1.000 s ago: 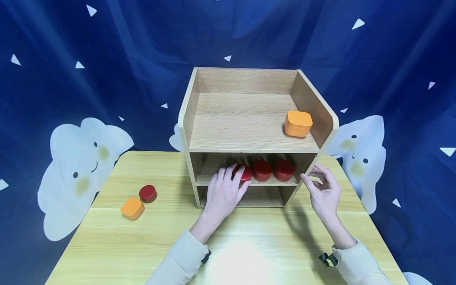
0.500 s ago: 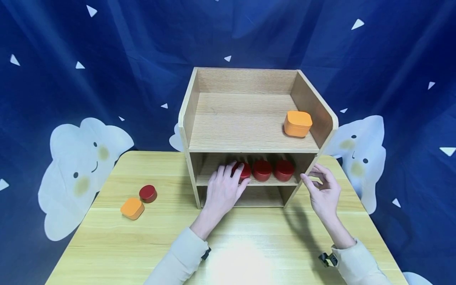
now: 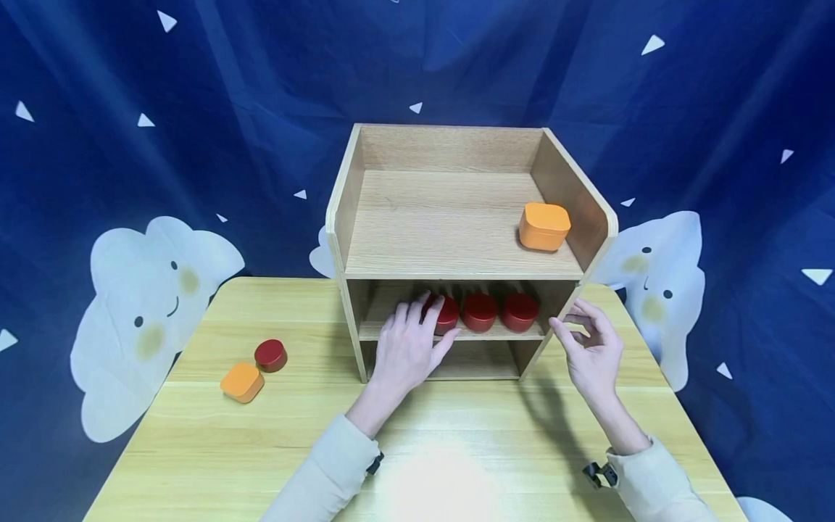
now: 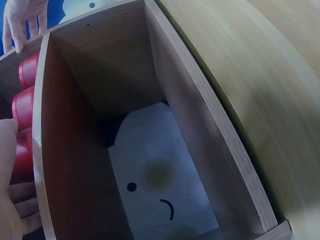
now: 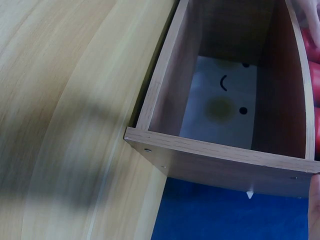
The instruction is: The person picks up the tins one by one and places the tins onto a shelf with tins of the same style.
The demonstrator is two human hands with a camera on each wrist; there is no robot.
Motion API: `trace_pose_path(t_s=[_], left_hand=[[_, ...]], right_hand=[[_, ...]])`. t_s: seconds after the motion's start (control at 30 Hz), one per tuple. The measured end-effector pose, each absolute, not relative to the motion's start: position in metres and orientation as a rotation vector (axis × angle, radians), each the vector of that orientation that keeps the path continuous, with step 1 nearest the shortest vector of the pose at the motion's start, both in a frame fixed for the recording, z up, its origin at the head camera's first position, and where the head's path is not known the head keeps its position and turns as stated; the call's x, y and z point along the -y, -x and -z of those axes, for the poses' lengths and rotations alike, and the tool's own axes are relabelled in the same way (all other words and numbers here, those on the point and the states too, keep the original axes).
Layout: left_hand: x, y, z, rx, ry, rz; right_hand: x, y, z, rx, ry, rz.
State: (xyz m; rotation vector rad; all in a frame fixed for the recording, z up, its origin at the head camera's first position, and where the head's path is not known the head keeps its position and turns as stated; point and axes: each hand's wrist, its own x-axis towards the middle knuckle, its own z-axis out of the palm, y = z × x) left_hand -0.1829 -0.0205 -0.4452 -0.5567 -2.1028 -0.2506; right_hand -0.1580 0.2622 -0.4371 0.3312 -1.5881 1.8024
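A wooden shelf unit [image 3: 440, 277] stands on the table, with several red round tins in its middle compartment. My left hand [image 3: 407, 344] reaches into that compartment at the leftmost tin [image 3: 449, 315], fingers on its left and thumb at its front right; the fingers partly cover it. The thumb shows beside the tins in the left wrist view, where the lower fingers are partly hidden. My right hand [image 3: 595, 348] holds the front edge of the unit's right side panel, thumb at the inner side and fingers outside. Two more tins [image 3: 479, 312] sit to the right in the row.
An orange rounded-square box [image 3: 544, 226] stands at the right of the top shelf. On the table [image 3: 313, 435] to the left lie another red round tin [image 3: 270, 355] and an orange box [image 3: 242, 382]. A blue curtain [image 3: 274, 87] hangs behind.
My left hand has shifted slightly left and its index finger has drawn back, so more of the leftmost tin shows. My right hand stays at the side panel.
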Motion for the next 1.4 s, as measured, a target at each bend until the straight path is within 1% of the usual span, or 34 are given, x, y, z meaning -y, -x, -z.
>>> trace_pose_path(t_s=[0.53,0.8,1.07,1.4], left_hand=[[0.037,0.162,0.436,2.031,0.625,0.333],[0.047,0.152,0.436,2.029,0.637,0.333],[0.056,0.145,0.435,2.039,0.669,0.358],[0.068,0.140,0.436,2.075,0.721,0.358]], right_hand=[[-0.262,0.158,0.435,1.663,-0.251,-1.743],[-0.263,0.159,0.438,1.606,-0.325,-1.785],[-0.264,0.158,0.437,1.670,-0.250,-1.742],[-0.262,0.156,0.437,1.634,-0.279,-1.765]])
